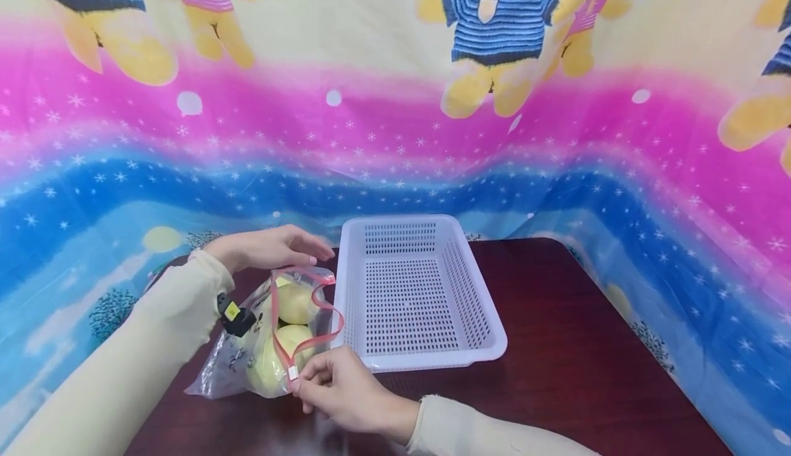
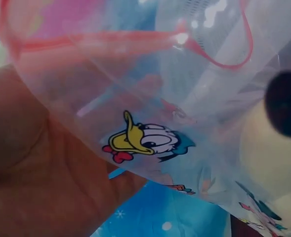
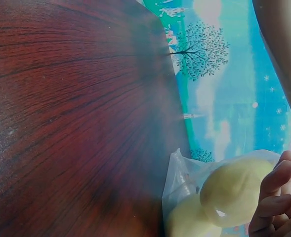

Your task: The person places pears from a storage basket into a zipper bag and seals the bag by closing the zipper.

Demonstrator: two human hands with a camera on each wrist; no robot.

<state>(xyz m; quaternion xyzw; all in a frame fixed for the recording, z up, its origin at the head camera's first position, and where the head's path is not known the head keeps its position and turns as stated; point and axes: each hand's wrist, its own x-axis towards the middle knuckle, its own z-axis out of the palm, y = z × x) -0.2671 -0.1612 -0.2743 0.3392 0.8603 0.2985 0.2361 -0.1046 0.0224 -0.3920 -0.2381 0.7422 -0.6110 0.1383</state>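
Note:
A clear zip bag (image 1: 222,370) with a red zip strip (image 1: 318,338) lies tilted on the table, its mouth gaping toward the basket. Several pale yellow-green fruits (image 1: 295,303) are inside. My right hand (image 1: 349,391) pinches the near end of the strip by its white slider (image 1: 293,373). At the bag's far side, my left hand (image 1: 272,246) reaches over with fingers extended. In the left wrist view, its palm (image 2: 41,163) is beside the plastic, near a printed cartoon duck (image 2: 145,140). The right wrist view shows curled fingers (image 3: 276,192) in front of the fruit.
A white perforated plastic basket (image 1: 485,305) stands immediately right of the bag, with its base showing. Both sit on a dark red wooden table (image 1: 556,346). A printed cloth (image 1: 395,112) with cartoon bears hangs around the table's back and sides.

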